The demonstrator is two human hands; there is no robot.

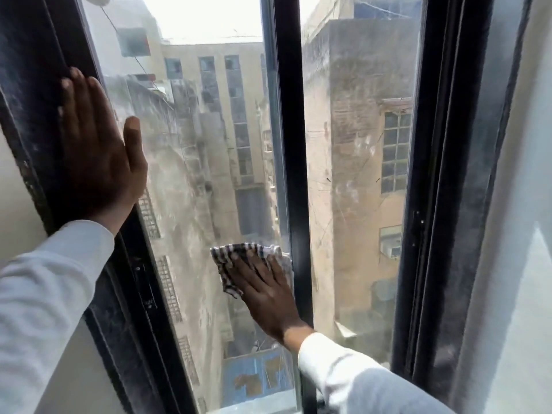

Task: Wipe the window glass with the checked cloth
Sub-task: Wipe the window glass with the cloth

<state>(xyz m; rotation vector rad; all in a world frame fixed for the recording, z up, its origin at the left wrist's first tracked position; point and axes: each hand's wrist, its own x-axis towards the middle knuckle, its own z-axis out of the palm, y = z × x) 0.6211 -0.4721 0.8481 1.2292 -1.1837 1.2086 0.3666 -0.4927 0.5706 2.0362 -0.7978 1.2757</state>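
The window glass of the left pane is streaked and dusty. My right hand lies flat on the checked cloth, pressing it against the lower right part of that pane beside the black centre bar. My left hand rests flat, fingers spread, on the black left frame, its thumb over the edge of the glass. It holds nothing. Both arms wear white sleeves.
A second dusty pane lies right of the centre bar, bounded by a black right frame. A pale wall stands at far right. Buildings show through the glass.
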